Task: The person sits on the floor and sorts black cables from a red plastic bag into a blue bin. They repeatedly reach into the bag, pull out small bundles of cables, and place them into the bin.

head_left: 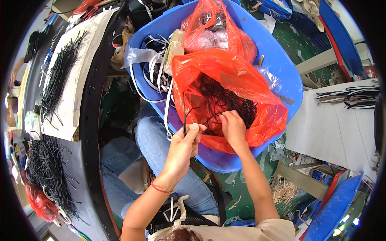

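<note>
My left hand [185, 145] pinches a thin black cord [184, 114] between thumb and forefinger; it stands up from the fingertips at the bag's near left edge. My right hand [233, 127] reaches into an open red plastic bag [201, 64], its bent fingers closed at a tangled heap of black cords [235, 100]. What its fingertips grip is partly hidden. The bag rests in a large blue plastic tub [290, 76] in front of my knees.
A second, tied red bag [219, 30] and coiled black and white straps [155, 72] share the tub. On the left, bundles of black cords [62, 76] lie on a pale board [94, 44] atop the bench. A white worktop [329, 124] at right carries black strips [350, 96].
</note>
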Action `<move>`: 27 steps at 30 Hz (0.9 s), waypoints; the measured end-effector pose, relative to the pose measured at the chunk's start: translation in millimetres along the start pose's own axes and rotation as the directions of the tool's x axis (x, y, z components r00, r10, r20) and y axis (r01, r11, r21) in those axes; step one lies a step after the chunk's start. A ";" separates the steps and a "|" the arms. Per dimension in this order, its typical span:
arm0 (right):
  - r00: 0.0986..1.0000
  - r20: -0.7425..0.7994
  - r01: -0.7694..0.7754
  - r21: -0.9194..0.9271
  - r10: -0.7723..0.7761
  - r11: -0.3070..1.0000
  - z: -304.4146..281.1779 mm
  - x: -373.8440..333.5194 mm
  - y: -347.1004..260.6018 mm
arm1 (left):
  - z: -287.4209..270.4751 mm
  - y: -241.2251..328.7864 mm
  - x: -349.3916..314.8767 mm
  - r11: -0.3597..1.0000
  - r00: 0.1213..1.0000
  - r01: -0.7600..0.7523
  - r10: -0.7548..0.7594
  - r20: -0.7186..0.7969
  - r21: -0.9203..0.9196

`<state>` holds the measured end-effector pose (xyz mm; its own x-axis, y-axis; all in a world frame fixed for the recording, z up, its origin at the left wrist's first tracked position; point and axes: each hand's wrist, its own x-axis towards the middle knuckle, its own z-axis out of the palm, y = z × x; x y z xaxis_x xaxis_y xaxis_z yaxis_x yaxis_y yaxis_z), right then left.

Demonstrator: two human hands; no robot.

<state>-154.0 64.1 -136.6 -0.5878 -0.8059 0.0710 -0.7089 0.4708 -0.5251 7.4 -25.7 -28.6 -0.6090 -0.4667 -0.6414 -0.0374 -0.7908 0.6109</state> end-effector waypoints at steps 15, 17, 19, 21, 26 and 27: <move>0.845 0.442 -0.045 0.619 -0.301 0.784 -70.9 -30.0 -72.7 | -27.4 43.3 -23.2 0.877 0.864 -0.474 0.445 -0.235 -0.080; 0.959 0.216 0.033 0.564 -0.186 0.825 -47.2 -11.3 -36.1 | -36.3 72.9 -41.7 0.818 0.773 -0.575 0.535 -0.340 -0.022; 0.990 0.120 0.044 0.242 -0.075 0.969 -20.5 25.7 2.4 | -41.7 82.7 -54.6 0.841 0.802 -0.540 0.527 -0.282 0.038; 0.970 0.138 -0.183 -0.132 0.201 0.974 8.6 48.3 6.6 | -34.5 79.7 -58.1 0.865 0.831 -0.502 0.483 -0.277 0.002; 0.954 0.107 -0.289 0.082 0.280 0.954 4.5 52.6 13.5 | -6.1 55.3 -47.6 0.961 0.949 -0.248 0.266 -0.169 0.123; 0.962 0.064 -0.271 0.158 0.264 0.950 -5.0 47.5 13.7 | -4.2 46.9 -41.5 0.969 0.969 -0.213 0.226 -0.103 0.122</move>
<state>-193.5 34.1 -136.2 -0.7277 -0.6745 -0.1249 -0.4524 0.6088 -0.6517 34.2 -45.1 24.7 -0.5165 -0.6718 -0.5309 -0.0030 -0.6186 0.7857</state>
